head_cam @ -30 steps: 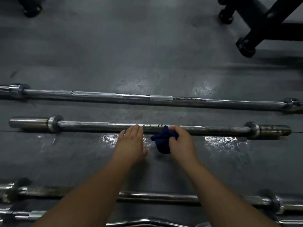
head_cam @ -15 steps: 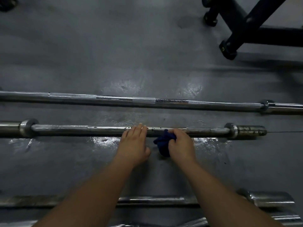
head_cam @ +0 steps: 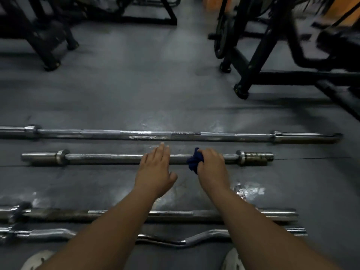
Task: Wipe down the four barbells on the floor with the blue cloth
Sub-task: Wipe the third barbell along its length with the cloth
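On grey floor near black racks, left fingers lie flat across barbell; right fingers clutch blue cloth.

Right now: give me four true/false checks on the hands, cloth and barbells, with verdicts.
1. The right hand grips the blue cloth against the second barbell, counted from the far side. True.
2. The left hand grips the cloth too. False: it lies flat on the same bar with straight fingers, apart from the cloth.
3. The bar nearest the person is a curl bar with bends. True.
4. The bar under the cloth is the longest on the floor. False: the far barbell behind it is longer.
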`<state>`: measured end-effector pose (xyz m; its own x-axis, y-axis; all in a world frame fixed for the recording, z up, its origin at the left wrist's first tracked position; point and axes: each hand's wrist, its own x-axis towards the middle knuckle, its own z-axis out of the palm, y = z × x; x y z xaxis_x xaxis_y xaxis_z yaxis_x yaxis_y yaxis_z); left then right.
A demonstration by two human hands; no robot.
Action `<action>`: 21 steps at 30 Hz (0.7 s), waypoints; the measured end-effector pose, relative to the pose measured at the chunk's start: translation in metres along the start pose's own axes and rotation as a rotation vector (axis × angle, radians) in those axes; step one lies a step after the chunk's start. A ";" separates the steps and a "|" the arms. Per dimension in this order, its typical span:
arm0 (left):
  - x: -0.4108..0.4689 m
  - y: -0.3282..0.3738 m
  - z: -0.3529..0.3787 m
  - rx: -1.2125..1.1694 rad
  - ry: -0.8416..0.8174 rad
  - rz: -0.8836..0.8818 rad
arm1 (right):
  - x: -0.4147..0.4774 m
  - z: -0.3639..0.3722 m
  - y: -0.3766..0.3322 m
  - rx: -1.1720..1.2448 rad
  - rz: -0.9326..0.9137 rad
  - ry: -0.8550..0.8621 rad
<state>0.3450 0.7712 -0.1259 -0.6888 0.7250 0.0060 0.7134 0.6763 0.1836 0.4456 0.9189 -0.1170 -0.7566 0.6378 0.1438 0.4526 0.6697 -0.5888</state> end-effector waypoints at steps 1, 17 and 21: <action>-0.004 0.007 -0.014 -0.003 0.027 0.005 | -0.005 -0.015 -0.004 -0.027 -0.032 0.016; 0.000 0.017 -0.069 0.005 0.135 0.069 | -0.006 -0.080 -0.041 -0.248 -0.185 0.168; 0.017 0.047 -0.034 0.000 0.045 0.109 | -0.005 -0.075 0.003 -0.255 -0.145 0.173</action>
<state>0.3621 0.8110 -0.0833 -0.6126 0.7873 0.0700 0.7841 0.5941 0.1795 0.4863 0.9467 -0.0598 -0.7403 0.5697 0.3569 0.4666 0.8176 -0.3374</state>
